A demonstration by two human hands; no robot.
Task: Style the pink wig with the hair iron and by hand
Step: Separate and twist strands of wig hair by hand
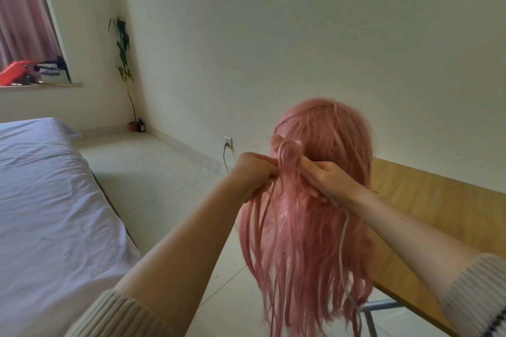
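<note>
At the centre right of the frame the pink wig (315,194) hangs long and straight in front of the wooden worktop (438,208), with a small knotted bun (287,149) at its middle. The left hand (253,169) comes in from the lower left, fingers curled tight round strands just left of the bun, while the right hand (325,175) pinches hair just right of it. A thin white cord (343,241) trails down through the hair; a bed (46,200) fills the left of the frame.
</note>
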